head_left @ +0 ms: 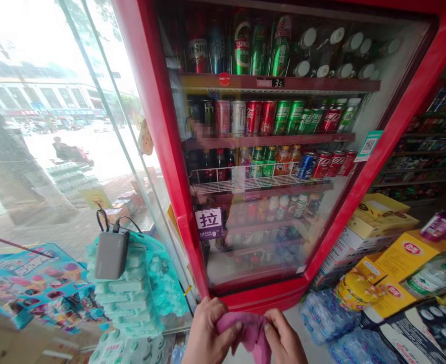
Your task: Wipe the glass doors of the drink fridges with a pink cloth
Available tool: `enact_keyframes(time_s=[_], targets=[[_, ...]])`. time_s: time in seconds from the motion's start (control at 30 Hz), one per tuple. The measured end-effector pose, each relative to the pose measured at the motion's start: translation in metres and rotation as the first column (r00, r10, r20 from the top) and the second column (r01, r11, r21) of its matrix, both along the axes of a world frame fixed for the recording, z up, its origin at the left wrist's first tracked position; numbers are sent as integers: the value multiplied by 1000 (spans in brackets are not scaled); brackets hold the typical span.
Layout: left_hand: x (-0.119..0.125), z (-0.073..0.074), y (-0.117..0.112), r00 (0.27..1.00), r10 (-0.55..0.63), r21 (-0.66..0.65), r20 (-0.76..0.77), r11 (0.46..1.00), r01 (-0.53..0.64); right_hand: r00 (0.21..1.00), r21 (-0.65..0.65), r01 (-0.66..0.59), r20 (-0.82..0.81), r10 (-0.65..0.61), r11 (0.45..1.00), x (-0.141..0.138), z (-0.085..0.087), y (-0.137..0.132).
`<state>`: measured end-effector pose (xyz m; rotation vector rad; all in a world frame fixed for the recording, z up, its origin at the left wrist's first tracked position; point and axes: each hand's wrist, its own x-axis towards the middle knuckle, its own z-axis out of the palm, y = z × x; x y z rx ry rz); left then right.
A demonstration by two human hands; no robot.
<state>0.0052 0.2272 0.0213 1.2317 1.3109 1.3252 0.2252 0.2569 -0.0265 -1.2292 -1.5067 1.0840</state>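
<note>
A pink cloth (250,326) is bunched and stretched between my two hands at the bottom of the head view, one end hanging down. My left hand (208,331) is closed round its left part, thumb on top. My right hand (284,337) pinches the other side between thumb and fingers. Just beyond them stands a red drinks fridge (258,299) with its glass door closed. Cans and bottles fill its upper shelves, while the lower ones look hazy behind reflections. A purple and white pull sticker (208,222) is on the door's left side.
Left of the fridge, a grey power bank (111,255) rests on stacked shrink-wrapped packs (120,303) beside a window. Yellow cartons (408,258) and packs of water bottles (329,316) crowd the floor on the right. Dim drink shelves (435,146) stand behind them.
</note>
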Motion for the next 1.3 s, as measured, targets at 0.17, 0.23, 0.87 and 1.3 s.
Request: enact_keyframes(time_s=[0.17, 0.23, 0.87, 1.3], targets=[[5, 22, 6, 960, -28, -130, 277, 989, 66, 956, -26, -268, -130, 262, 963, -16, 27, -8], [2, 17, 12, 927, -22, -182, 374, 979, 97, 960, -8, -281, -20, 280, 960, -21, 30, -4], [-83, -52, 29, 809, 95, -490, 581, 834, 254, 783, -449, -618, -272, 560, 645, 59, -2, 21], [-62, -57, 25, 943, 25, -451, 331, 883, 134, 908, -434, -198, -419, -3, 879, 29, -7, 17]])
